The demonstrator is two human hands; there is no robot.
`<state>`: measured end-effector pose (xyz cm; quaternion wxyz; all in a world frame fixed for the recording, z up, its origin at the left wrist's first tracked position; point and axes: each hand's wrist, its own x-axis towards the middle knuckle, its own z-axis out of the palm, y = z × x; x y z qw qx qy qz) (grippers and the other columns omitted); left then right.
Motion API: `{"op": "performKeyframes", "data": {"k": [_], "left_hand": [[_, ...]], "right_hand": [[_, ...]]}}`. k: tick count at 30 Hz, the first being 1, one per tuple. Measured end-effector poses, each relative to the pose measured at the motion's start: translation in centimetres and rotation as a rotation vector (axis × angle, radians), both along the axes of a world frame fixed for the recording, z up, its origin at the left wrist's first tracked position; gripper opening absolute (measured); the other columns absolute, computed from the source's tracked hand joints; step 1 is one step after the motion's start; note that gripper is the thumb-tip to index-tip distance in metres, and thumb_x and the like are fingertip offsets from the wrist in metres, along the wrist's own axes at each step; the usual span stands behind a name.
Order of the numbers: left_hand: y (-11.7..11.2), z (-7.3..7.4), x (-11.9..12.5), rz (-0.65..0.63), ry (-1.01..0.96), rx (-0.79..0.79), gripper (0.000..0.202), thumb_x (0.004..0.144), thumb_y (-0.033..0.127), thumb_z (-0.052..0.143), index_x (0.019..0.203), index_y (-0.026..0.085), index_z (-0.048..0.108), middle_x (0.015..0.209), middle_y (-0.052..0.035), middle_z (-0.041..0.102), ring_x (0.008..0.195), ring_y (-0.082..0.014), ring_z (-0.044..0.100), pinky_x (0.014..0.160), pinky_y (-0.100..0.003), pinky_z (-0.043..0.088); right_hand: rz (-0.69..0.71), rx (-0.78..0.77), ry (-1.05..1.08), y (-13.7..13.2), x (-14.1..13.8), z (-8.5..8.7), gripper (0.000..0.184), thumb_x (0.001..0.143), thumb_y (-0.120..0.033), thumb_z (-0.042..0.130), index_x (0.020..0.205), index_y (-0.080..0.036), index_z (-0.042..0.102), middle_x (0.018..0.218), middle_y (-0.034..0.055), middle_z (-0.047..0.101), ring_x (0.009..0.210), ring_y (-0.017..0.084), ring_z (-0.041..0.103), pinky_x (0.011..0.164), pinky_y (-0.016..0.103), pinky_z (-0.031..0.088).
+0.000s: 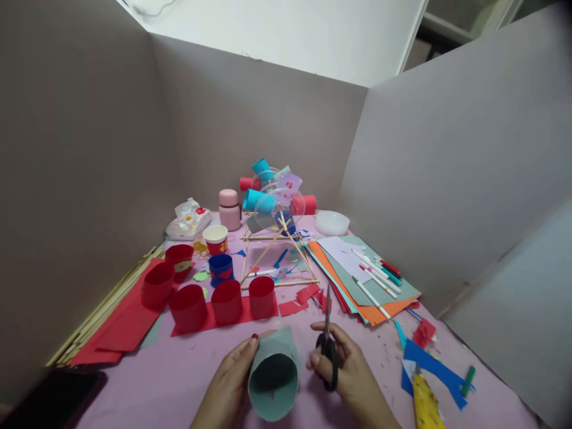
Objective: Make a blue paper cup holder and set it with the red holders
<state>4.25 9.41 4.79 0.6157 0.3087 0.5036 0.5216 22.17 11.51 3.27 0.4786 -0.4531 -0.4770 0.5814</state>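
My left hand (230, 381) is wrapped round a grey-green paper tube (273, 375), its open mouth turned toward me, low in the middle of the pink table (170, 381). My right hand (353, 375) grips black-handled scissors (328, 339) just right of the tube, blades pointing away from me and closed. Beyond my hands stands a row of red paper tubes (226, 301) on a red paper strip.
A stick-framed wheel model (274, 205) with blue and red cups stands at the back. Stacked coloured paper (370, 286) with markers lies right. Blue scraps and a yellow glue tube (424, 405) lie near right. Wooden sticks line the left wall. Grey partitions enclose the table.
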Motion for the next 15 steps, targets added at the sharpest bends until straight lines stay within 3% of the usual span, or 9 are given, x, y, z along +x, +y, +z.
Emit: {"op": "performKeyframes", "data": {"k": [5, 10, 13, 15], "left_hand": [[0.2, -1.3, 0.3, -0.022, -0.188, -0.058, 0.028, 0.068, 0.046, 0.076, 0.08, 0.021, 0.074, 0.079, -0.0001, 0.077, 0.076, -0.0177, 0.069, 0.075, -0.022, 0.05], [0.2, -2.1, 1.2, -0.048, -0.299, -0.095, 0.02, 0.067, 0.035, 0.079, 0.079, 0.02, 0.074, 0.074, -0.0001, 0.076, 0.069, -0.0174, 0.069, 0.07, -0.022, 0.05], [-0.1, -1.3, 1.3, -0.08, -0.425, -0.176, 0.03, 0.078, 0.04, 0.069, 0.099, 0.017, 0.071, 0.085, -0.0042, 0.076, 0.082, -0.0221, 0.07, 0.078, -0.028, 0.051], [-0.5, -0.5, 1.1, -0.116, -0.573, -0.243, 0.05, 0.084, 0.047, 0.06, 0.123, 0.017, 0.059, 0.103, -0.0082, 0.073, 0.094, -0.0252, 0.069, 0.087, -0.033, 0.048]], "right_hand": [[-0.083, -0.017, 0.073, -0.8, -0.6, -1.3, 0.047, 0.068, -0.041, 0.077, 0.103, -0.016, 0.056, 0.061, -0.0052, 0.056, 0.054, 0.01, 0.048, 0.052, 0.021, 0.035], [0.041, -0.079, 0.131, -0.9, -1.2, -1.9, 0.042, 0.063, -0.031, 0.082, 0.094, -0.017, 0.058, 0.059, -0.0079, 0.053, 0.053, 0.008, 0.046, 0.052, 0.019, 0.035], [0.015, -0.102, 0.146, -0.6, -1.1, -2.1, 0.041, 0.062, -0.025, 0.083, 0.094, -0.018, 0.057, 0.058, -0.0082, 0.054, 0.053, 0.008, 0.047, 0.052, 0.018, 0.035], [-0.039, -0.097, 0.162, -0.6, -1.0, -2.3, 0.042, 0.061, -0.023, 0.083, 0.094, -0.018, 0.057, 0.059, -0.0081, 0.055, 0.054, 0.008, 0.047, 0.052, 0.018, 0.035]]}}
